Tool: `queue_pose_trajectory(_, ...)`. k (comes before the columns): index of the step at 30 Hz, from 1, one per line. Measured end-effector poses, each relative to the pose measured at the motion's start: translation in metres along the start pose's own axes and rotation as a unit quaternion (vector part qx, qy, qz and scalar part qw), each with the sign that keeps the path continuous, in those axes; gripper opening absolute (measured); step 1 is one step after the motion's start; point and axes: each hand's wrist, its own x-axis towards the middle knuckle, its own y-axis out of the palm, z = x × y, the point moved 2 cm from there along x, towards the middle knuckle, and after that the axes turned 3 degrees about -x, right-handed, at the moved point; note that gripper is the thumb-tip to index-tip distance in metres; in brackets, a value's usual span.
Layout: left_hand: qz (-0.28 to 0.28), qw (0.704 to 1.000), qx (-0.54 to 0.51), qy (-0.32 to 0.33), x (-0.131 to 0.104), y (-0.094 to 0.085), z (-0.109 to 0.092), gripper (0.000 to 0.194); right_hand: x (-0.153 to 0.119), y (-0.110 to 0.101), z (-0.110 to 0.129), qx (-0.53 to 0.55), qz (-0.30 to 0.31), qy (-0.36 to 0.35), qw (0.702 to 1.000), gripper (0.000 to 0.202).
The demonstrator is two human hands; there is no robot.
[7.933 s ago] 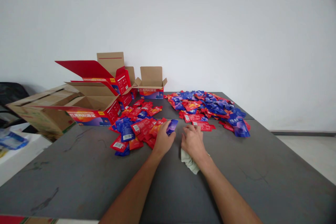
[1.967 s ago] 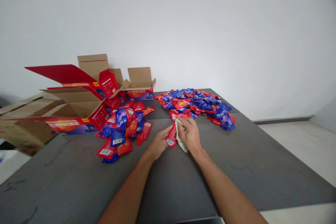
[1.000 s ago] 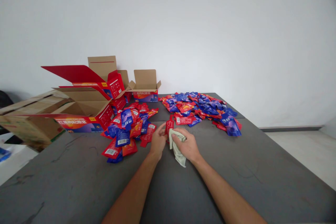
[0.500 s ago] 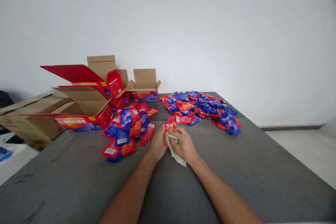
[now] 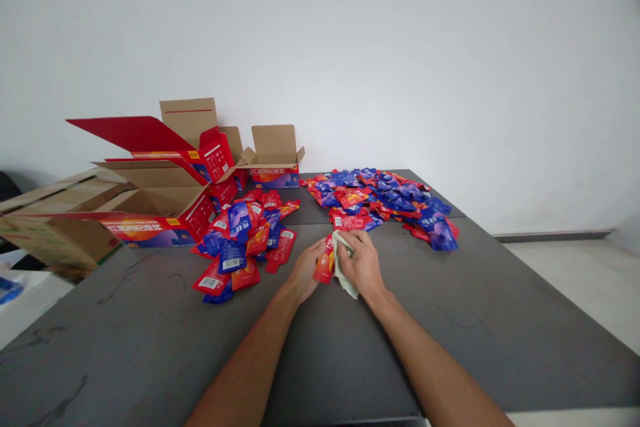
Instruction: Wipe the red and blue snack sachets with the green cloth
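My left hand (image 5: 306,272) is closed on the left edge of a red pouch (image 5: 325,265), which it holds tilted above the table. In my right hand (image 5: 364,263) is a bunched pale cloth (image 5: 344,273), pressed against the upper right part of that pouch and hiding some of it. The cloth's loose end hangs below my fingers. To the left lies a loose heap of red and blue pouches (image 5: 233,255). Beyond my hands spreads a larger pile of the same pouches (image 5: 395,197).
Open red cartons (image 5: 145,233) stand at the back left, with another open carton (image 5: 275,177) near the wall. A large brown cardboard box (image 5: 55,240) is beyond the left edge of the dark table (image 5: 475,320). A white surface (image 5: 37,297) is at far left.
The cloth has moved from the pouch's lower part up to its upper right. The pouch has tilted, its top leaning right. The view has shifted slightly.
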Motion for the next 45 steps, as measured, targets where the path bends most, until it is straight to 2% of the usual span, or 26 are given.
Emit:
queue_pose_trajectory(4,-0.026,0.997,0.015,0.074,0.006,-0.006,-0.006,0.034,-0.010,0.012,0.015,0.044,0.098,-0.060,0.992,0.033)
queue_pose_trajectory(6,-0.060,0.988,0.091,0.105,0.008,-0.011,-0.012,0.034,-0.014,0.017,0.020,0.049,0.145,-0.079,0.985,0.032)
queue_pose_trajectory(8,-0.102,0.960,0.219,0.138,0.008,-0.016,-0.018,0.036,-0.016,0.021,0.022,0.041,0.176,-0.081,0.980,0.030)
queue_pose_trajectory(10,-0.137,0.903,0.370,0.172,0.008,-0.020,-0.025,0.040,-0.015,0.023,0.019,0.024,0.188,-0.068,0.979,0.030)
queue_pose_trajectory(13,-0.173,0.780,0.566,0.204,0.005,-0.023,-0.031,0.044,-0.013,0.023,0.010,-0.015,0.191,-0.035,0.981,0.027)
queue_pose_trajectory(15,-0.206,0.697,0.658,0.196,0.002,-0.027,-0.032,0.045,-0.010,0.022,0.001,-0.048,0.189,-0.008,0.981,0.029)
queue_pose_trajectory(17,-0.241,0.630,0.719,0.170,0.000,-0.033,-0.032,0.045,-0.007,0.021,-0.009,-0.085,0.183,0.017,0.979,0.037)
queue_pose_trajectory(20,-0.271,0.565,0.768,0.134,-0.001,-0.045,-0.030,0.045,0.001,0.018,-0.023,-0.146,0.167,0.041,0.974,0.047)
queue_pose_trajectory(23,-0.280,0.530,0.793,0.109,0.001,-0.056,-0.030,0.045,0.010,0.015,-0.037,-0.204,0.151,0.065,0.965,0.048)
queue_pose_trajectory(26,-0.266,0.532,0.797,0.106,0.006,-0.060,-0.028,0.046,0.016,0.014,-0.046,-0.256,0.138,0.094,0.952,0.054)
queue_pose_trajectory(28,-0.233,0.554,0.790,0.120,0.011,-0.057,-0.023,0.046,0.018,0.016,-0.049,-0.286,0.135,0.105,0.943,0.064)
queue_pose_trajectory(31,-0.153,0.593,0.776,0.152,0.018,-0.048,-0.011,0.050,0.019,0.020,-0.054,-0.303,0.144,0.104,0.936,0.080)
queue_pose_trajectory(34,-0.096,0.630,0.754,0.160,0.020,-0.041,0.001,0.052,0.024,0.022,-0.062,-0.275,0.197,0.112,0.934,0.085)
queue_pose_trajectory(38,-0.086,0.672,0.719,0.158,0.019,-0.041,0.005,0.053,0.033,0.023,-0.068,-0.233,0.284,0.129,0.921,0.071)
queue_pose_trajectory(45,-0.102,0.717,0.662,0.195,0.019,-0.043,-0.002,0.049,0.023,0.018,-0.056,-0.220,0.294,0.041,0.929,0.057)
